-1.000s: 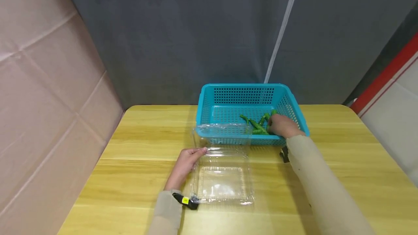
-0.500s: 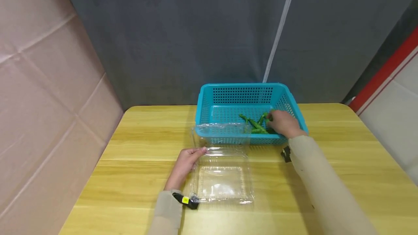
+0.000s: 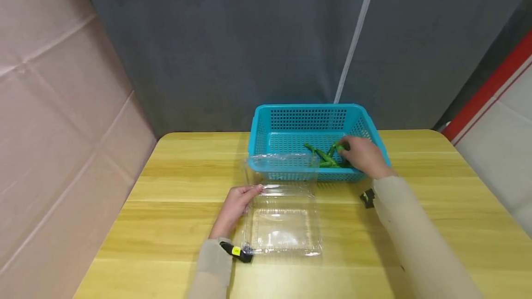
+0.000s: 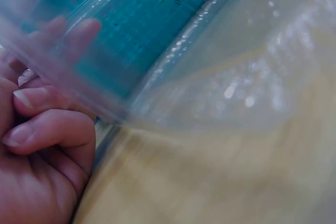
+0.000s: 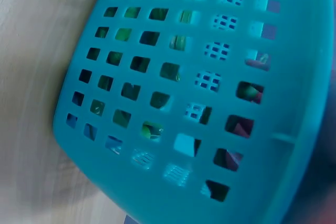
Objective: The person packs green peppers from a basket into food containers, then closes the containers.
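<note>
My left hand (image 3: 236, 206) pinches the left side of a clear plastic clamshell box (image 3: 282, 232) near its hinge. The box lies opened out, with its lid (image 3: 283, 167) leaning over the front rim of the basket. Curled fingers (image 4: 58, 129) show beside the clear plastic in the left wrist view. Over the right end of the blue basket (image 3: 307, 111), my right hand (image 3: 365, 155) reaches in with its fingertips at the green chili peppers (image 3: 324, 156), and appears to pinch one. In the right wrist view the basket wall (image 5: 136, 166) hides most of that hand.
The basket stands on a wooden table (image 3: 174, 243) near its back edge. A dark grey curtain (image 3: 216, 50) hangs behind it. Pink sheeting (image 3: 66, 119) rises on the left, and a white panel with a red stripe (image 3: 494, 86) is on the right.
My right hand has shifted slightly up and back among the peppers, its fingertips staying at them. The left hand and the clamshell box hold nearly still.
</note>
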A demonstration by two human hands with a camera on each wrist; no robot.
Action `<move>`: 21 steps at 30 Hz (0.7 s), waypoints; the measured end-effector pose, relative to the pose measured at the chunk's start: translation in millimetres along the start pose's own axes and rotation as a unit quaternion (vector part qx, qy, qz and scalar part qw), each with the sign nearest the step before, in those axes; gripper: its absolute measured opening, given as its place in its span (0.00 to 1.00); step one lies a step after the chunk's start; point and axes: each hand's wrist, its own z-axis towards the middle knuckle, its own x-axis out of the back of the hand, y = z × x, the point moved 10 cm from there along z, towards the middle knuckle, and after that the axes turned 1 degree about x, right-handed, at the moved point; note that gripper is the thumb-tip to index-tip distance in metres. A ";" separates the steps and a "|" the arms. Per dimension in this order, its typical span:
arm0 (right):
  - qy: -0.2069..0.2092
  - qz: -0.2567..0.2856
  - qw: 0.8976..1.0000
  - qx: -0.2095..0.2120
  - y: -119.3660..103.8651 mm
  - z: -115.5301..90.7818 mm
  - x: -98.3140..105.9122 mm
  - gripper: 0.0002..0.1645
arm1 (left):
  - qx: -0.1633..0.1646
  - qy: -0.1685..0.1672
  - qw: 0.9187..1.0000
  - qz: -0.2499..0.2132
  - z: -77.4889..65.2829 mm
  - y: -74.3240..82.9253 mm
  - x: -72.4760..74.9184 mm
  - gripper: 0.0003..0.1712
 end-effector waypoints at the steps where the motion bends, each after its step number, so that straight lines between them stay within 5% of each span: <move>1: 0.008 0.002 1.000 0.004 -1.3 -0.8 1.9 0.19 | -0.001 0.000 1.000 0.001 0.4 0.4 -0.1 0.26; 21: 0.151 0.029 0.985 0.073 -31.0 -16.2 35.2 0.20 | 0.004 0.003 1.000 -0.003 -0.5 1.9 0.1 0.25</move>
